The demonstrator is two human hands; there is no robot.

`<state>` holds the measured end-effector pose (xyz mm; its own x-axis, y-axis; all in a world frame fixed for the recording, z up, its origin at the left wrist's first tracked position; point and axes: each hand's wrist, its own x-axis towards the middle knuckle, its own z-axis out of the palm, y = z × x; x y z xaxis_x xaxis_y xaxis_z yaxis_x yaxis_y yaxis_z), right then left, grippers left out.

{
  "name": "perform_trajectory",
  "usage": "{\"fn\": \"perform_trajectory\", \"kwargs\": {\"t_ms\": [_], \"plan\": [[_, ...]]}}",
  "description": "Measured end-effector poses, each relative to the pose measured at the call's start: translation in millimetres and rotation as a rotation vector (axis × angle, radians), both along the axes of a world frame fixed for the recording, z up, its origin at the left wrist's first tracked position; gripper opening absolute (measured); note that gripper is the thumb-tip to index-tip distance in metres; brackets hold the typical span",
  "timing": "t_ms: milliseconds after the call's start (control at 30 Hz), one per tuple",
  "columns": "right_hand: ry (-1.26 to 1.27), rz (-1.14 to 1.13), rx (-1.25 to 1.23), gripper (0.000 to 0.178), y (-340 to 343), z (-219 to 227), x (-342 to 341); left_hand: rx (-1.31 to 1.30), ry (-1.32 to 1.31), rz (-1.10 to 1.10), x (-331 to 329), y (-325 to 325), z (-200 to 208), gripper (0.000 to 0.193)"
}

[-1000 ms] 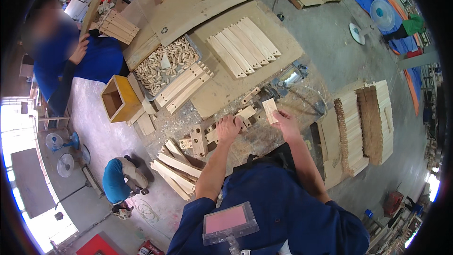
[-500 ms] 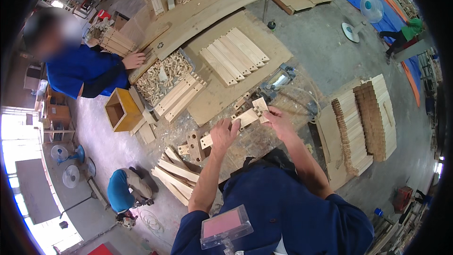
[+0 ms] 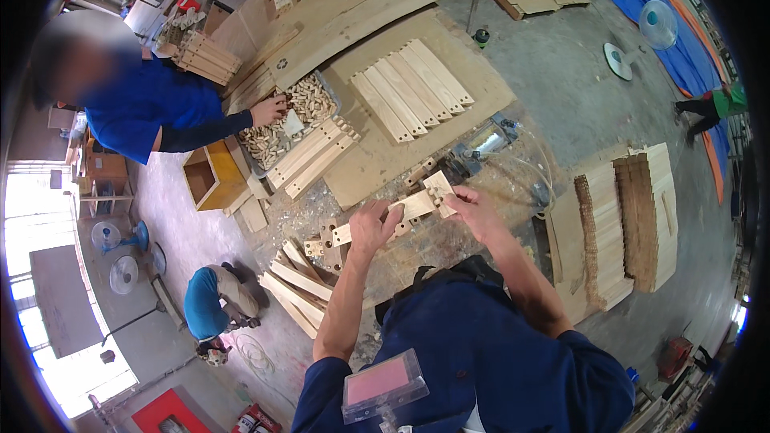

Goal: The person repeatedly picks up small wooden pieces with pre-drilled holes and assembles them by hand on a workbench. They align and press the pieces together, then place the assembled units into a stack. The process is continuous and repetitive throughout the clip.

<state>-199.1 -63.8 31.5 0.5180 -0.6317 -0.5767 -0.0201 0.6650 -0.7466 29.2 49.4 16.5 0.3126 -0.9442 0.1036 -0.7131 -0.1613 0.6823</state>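
A pale wooden slat (image 3: 415, 206) lies across the front of the workbench, with my left hand (image 3: 375, 226) closed around its middle. At the slat's right end my right hand (image 3: 472, 212) pinches a short pale wooden piece (image 3: 438, 186), which stands crosswise against the slat. Small peg-like bits show where the two meet; whether they are joined I cannot tell. Just beyond them sits a metal clamp-like device (image 3: 457, 164) with a hose. A wooden block with holes (image 3: 333, 232) is beside the slat's left end.
A tray of dowels (image 3: 309, 100) stands at the left, where a co-worker's hand (image 3: 269, 111) reaches in. Drilled slats (image 3: 413, 88) lie in a row on cardboard. Loose slats (image 3: 297, 285) lie near left, a yellow box (image 3: 215, 178) beyond; stacked slats (image 3: 634, 224) stand right.
The co-worker's hand has moved from the board edge into the dowel tray. My hands keep hold of the same pieces, with only a slight shift. The view has turned a little.
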Motion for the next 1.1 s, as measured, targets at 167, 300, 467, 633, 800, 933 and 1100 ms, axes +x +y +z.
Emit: {"fn": "perform_trajectory", "kwargs": {"t_ms": [167,300,467,633,800,933,1100], "plan": [[0.085,0.036,-0.024,0.033,-24.9,-8.8,10.8,0.076,0.088,0.03,7.2,-17.4,-5.2,0.036],[-0.01,-0.218,0.075,0.033,-52.5,-29.4,2.6,0.141,0.506,0.407,3.7,-68.0,-29.0,0.03],[0.087,-0.239,0.111,0.033,-83.9,-46.1,-11.0,0.128,0.638,0.61,46.7,-184.1,-81.4,0.022],[0.039,-0.274,0.096,0.034,-104.5,-48.6,-21.8,0.187,0.365,0.902,81.5,-277.2,-129.6,0.026],[0.078,-0.293,0.115,0.032,-111.3,-57.0,-30.0,0.417,0.177,0.947,79.3,-293.5,-152.2,0.027],[0.136,-0.297,0.129,0.029,-107.8,-55.7,-21.4,0.46,0.287,0.78,73.5,-268.9,-128.0,0.022],[0.093,-0.337,0.106,0.028,-105.1,-48.8,-29.3,0.02,-0.341,0.616,78.7,-146.6,-107.3,0.025]]}}
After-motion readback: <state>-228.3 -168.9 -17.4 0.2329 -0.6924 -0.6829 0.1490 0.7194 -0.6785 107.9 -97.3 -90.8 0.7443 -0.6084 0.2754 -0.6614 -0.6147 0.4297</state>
